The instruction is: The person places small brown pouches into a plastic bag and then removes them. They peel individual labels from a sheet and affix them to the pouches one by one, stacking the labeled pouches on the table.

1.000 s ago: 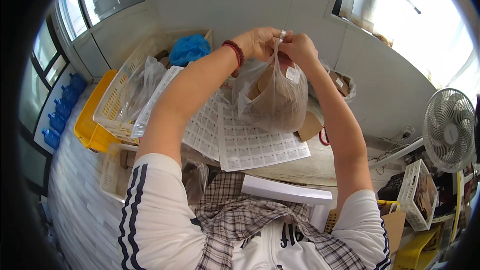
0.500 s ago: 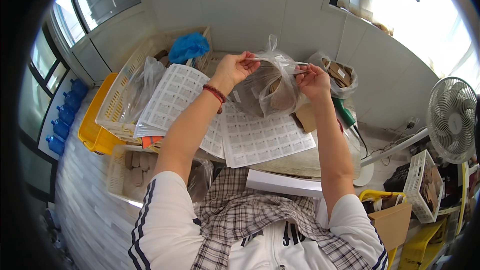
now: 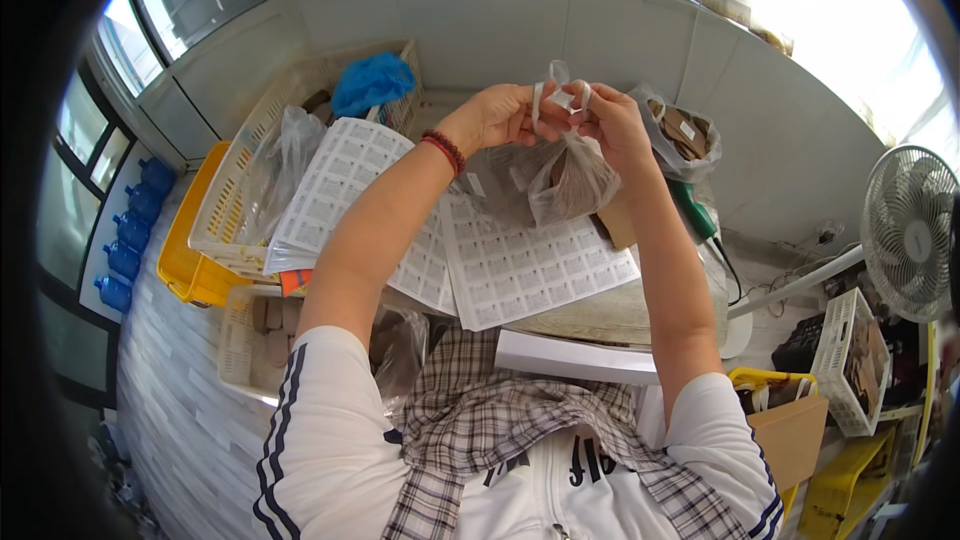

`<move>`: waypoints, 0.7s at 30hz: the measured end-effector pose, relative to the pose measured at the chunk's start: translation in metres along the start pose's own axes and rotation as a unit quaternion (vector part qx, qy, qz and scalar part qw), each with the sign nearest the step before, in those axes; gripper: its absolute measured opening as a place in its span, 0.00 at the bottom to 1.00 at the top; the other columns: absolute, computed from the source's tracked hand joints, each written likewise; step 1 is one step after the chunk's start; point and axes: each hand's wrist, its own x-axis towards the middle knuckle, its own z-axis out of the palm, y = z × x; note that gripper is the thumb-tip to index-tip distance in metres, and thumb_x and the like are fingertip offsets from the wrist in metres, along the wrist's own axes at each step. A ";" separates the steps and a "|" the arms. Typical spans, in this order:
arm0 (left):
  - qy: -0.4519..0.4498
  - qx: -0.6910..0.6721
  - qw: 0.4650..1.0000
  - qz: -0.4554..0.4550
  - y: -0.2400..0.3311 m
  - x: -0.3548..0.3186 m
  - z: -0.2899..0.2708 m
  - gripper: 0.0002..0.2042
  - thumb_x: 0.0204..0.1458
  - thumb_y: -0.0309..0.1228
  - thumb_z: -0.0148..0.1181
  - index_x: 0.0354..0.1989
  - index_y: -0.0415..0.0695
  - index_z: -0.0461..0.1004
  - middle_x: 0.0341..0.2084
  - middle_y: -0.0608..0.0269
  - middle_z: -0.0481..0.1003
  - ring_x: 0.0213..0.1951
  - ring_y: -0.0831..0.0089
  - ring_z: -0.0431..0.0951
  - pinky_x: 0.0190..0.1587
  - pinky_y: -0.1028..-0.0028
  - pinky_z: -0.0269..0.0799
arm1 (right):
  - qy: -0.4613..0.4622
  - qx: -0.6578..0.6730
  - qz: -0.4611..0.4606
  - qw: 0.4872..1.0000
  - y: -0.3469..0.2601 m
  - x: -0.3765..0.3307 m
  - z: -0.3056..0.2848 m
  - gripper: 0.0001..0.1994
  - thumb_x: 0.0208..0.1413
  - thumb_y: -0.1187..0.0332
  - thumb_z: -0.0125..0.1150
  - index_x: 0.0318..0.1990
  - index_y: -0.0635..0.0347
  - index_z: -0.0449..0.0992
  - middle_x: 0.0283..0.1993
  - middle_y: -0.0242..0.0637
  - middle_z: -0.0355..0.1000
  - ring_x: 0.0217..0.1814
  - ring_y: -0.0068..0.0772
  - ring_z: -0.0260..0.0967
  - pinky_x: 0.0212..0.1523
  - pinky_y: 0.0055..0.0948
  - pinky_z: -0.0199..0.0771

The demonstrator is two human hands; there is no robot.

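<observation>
A clear plastic bag (image 3: pixel 572 188) with brown pieces inside rests on the table, its gathered neck rising between my hands. My left hand (image 3: pixel 512 116) pinches one end of a white strip (image 3: pixel 538 103), which loops over its fingers. The strip's other end is in the closed fingers of my right hand (image 3: pixel 614 122), close beside the left. Both hands meet at the bag's neck, and a bit of its top (image 3: pixel 558 72) sticks up behind them. Whether the strip is knotted there is hidden by the fingers. Printed sheets (image 3: pixel 530 265) lie below the bag.
A second bag of brown pieces (image 3: pixel 684 135) stands right of my hands, near a green-handled tool (image 3: pixel 692 208). Cream crates (image 3: pixel 235 230), one with a blue bag (image 3: pixel 374 86), and a yellow bin (image 3: pixel 178 250) are left. A fan (image 3: pixel 908 235) stands right.
My hands have come together over the bag's neck; before, they were apart with the white strip pulled sideways between them. The bag's top is now drawn in more narrowly.
</observation>
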 end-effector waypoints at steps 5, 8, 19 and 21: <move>0.075 -0.118 0.990 0.004 -0.007 0.015 0.008 0.10 0.60 0.41 0.60 0.37 0.48 0.78 0.31 0.69 0.78 0.36 0.75 0.76 0.43 0.65 0.71 | 0.072 -0.372 -0.146 0.914 0.009 -0.010 0.036 0.08 0.54 0.64 0.67 0.34 0.60 0.83 0.38 0.34 0.75 0.38 0.33 0.75 0.40 0.35 0.72; 0.195 -0.089 0.977 0.023 -0.012 0.024 0.018 0.06 0.58 0.36 0.60 0.37 0.48 0.79 0.32 0.68 0.78 0.34 0.76 0.76 0.42 0.66 0.71 | 0.080 -0.397 -0.240 0.882 0.026 -0.009 0.031 0.07 0.54 0.66 0.65 0.33 0.60 0.81 0.34 0.33 0.73 0.36 0.32 0.72 0.38 0.34 0.71; 0.319 0.693 0.605 0.230 -0.023 -0.001 -0.060 0.08 0.54 0.31 0.57 0.37 0.46 0.81 0.33 0.64 0.80 0.29 0.65 0.81 0.31 0.69 0.75 | 0.199 0.347 0.104 0.911 0.032 0.046 -0.010 0.05 0.66 0.76 0.51 0.42 0.73 0.69 0.37 0.43 0.72 0.39 0.38 0.76 0.38 0.24 0.84; 0.283 0.523 0.798 0.097 0.010 -0.011 -0.046 0.09 0.56 0.31 0.55 0.38 0.42 0.80 0.37 0.60 0.81 0.30 0.68 0.83 0.30 0.67 0.76 | 0.220 0.390 0.073 0.891 0.019 0.056 0.002 0.06 0.65 0.77 0.52 0.41 0.75 0.68 0.37 0.44 0.72 0.42 0.42 0.77 0.45 0.28 0.87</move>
